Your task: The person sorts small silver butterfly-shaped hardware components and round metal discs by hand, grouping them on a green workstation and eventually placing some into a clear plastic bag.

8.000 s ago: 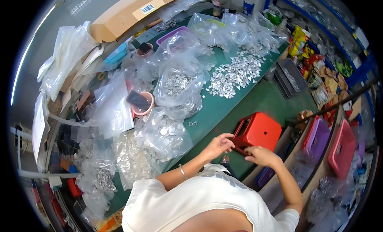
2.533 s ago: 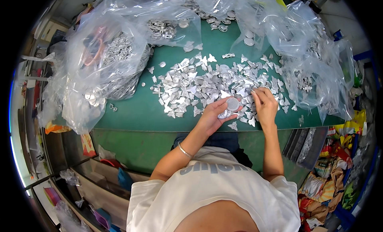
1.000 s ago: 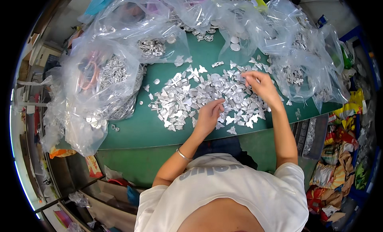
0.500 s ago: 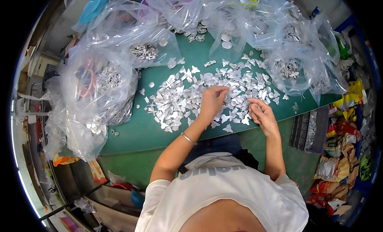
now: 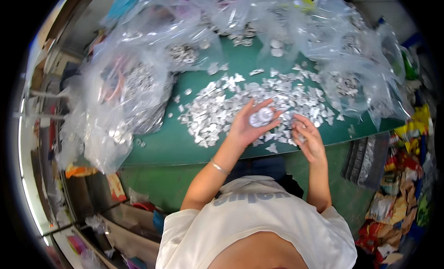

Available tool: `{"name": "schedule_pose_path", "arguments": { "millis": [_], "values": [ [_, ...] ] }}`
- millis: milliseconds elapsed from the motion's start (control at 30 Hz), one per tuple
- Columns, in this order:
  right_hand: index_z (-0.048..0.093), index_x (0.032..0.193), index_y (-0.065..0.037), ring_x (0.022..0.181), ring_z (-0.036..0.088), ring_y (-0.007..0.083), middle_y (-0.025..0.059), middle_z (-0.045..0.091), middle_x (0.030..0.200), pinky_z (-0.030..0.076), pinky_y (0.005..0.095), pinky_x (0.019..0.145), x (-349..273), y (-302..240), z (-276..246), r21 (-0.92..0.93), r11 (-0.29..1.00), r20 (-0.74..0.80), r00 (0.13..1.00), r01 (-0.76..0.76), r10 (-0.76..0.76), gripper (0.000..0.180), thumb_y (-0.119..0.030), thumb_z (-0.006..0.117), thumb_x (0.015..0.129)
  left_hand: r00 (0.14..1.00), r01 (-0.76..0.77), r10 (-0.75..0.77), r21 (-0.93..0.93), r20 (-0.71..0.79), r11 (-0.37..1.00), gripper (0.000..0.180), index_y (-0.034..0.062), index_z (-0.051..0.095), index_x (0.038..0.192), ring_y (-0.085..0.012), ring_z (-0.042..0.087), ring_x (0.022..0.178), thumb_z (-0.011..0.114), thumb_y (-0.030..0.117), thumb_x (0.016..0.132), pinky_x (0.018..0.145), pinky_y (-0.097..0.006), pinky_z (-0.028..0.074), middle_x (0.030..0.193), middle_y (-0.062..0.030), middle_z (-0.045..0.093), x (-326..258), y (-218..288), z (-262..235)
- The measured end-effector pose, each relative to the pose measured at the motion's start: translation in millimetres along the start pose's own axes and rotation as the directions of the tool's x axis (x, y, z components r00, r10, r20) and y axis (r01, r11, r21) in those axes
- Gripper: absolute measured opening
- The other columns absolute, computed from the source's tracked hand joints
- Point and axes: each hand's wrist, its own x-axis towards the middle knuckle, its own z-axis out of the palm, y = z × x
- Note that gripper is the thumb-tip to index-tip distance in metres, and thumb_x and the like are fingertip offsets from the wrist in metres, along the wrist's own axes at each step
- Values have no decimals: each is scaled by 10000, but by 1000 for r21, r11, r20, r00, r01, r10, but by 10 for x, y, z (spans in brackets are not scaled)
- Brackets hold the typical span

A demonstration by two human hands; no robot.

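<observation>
My left hand (image 5: 246, 125) is turned palm up over the near part of the pile, fingers spread, with a few round silvery metal discs (image 5: 261, 117) lying in it. Beside it on the right, my right hand (image 5: 309, 138) has its fingers curled toward the thumb; what they hold, if anything, is too blurred to make out. Below and beyond both hands spreads a wide heap of small silvery metal pieces (image 5: 210, 114), many of them butterfly-shaped, on the green tabletop (image 5: 199, 158).
Clear plastic bags of metal parts stand along the left (image 5: 143, 79), the far side (image 5: 185, 51) and the right (image 5: 344, 84) of the table. A dark crate (image 5: 358, 162) sits beyond the near right edge, beside colourful packets (image 5: 402, 158). Drawers (image 5: 129, 222) lie at lower left.
My left hand has turned from palm down to palm up, and round discs now show in it. My right hand stays close by with curled fingers. The whole view has shifted slightly.
</observation>
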Motion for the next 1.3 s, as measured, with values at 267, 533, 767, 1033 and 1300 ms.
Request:
{"name": "schedule_pose_path", "arguments": {
  "millis": [267,533,767,1033,1300],
  "values": [
    [339,1219,44,1056,492,392,287,418,1165,407,450,942,-287,-394,-509,467,865,-148,981,183,-128,464,129,451,777,996,23,-10,149,-86,989,197,65,508,874,-128,420,643,497,260,900,486,-230,342,698,-11,425,-82,-39,-467],
    [320,1230,22,982,532,254,181,462,1158,450,339,852,16,-2229,-1537,-552,323,-312,168,769,-935,409,-81,505,880,965,-97,146,219,-220,971,196,75,517,819,-148,443,641,507,257,892,521,-247,402,643,-9,416,-307,-31,-471],
    [367,1302,-20,1162,424,247,131,445,1275,333,337,963,358,-3017,-3036,-743,588,-381,520,320,-764,475,-184,500,877,963,-172,206,189,-174,967,307,6,492,1135,-236,519,872,517,138,858,731,-322,447,907,-102,530,-446,-5,-385],
    [476,1195,24,1051,522,221,144,530,1161,407,326,902,-187,-1540,-943,-961,-58,84,88,269,-993,315,-109,469,909,895,-382,415,200,-164,902,378,-36,394,1243,-285,510,1059,446,86,889,854,-378,469,1163,-156,489,-949,287,-421],
    [537,1013,71,764,531,197,122,560,868,445,300,720,-152,-753,-570,-915,-146,283,341,376,-897,174,19,430,886,779,-573,586,123,-225,810,354,-12,382,1242,-289,498,1099,414,121,916,874,-369,470,1221,-177,464,-1088,405,-474]
  ]
}}
